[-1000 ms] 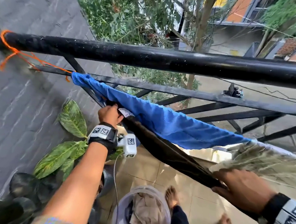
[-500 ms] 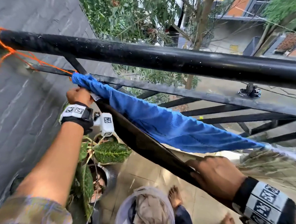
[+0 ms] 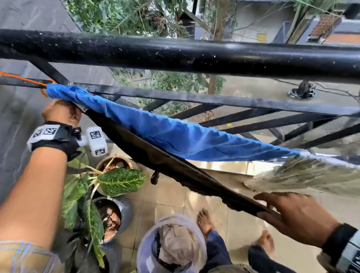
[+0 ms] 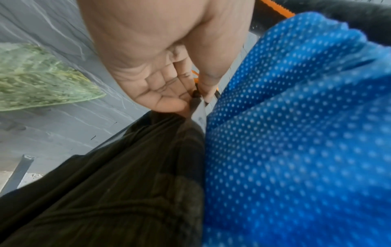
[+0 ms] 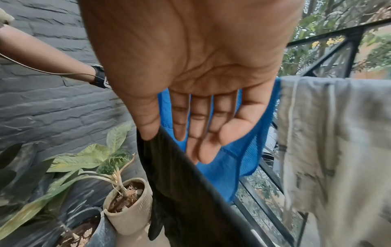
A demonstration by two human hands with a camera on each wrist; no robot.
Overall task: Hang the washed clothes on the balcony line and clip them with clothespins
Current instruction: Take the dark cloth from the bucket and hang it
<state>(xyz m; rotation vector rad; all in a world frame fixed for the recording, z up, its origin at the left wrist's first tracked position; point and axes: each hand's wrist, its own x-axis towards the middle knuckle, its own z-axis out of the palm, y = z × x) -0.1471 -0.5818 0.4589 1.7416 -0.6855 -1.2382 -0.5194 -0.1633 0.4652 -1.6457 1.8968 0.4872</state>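
A black garment (image 3: 172, 167) stretches in a taut band below a blue dotted cloth (image 3: 185, 134) that hangs over the line. My left hand (image 3: 61, 111) pinches the garment's left end, by its white label, just under the blue cloth's left corner; the left wrist view shows thumb and fingers (image 4: 190, 95) closed on the black garment (image 4: 105, 192). My right hand (image 3: 287, 210) lies at the garment's right end with straight fingers. In the right wrist view the palm is flat and the thumb tip touches the black garment (image 5: 190, 192). An orange cord (image 3: 19, 78) ties the line on the left.
A thick black railing (image 3: 180, 53) crosses in front, with slanted bars below. A grey patterned cloth (image 3: 321, 178) hangs to the right of the blue one. Potted plants (image 3: 116, 181) stand by the dark wall (image 3: 2, 166). A translucent laundry basket (image 3: 143, 257) sits near my bare feet.
My left hand has carried the garment's end left and up to the blue cloth's corner. My right hand has shifted along the garment and its fingers have straightened from a grip.
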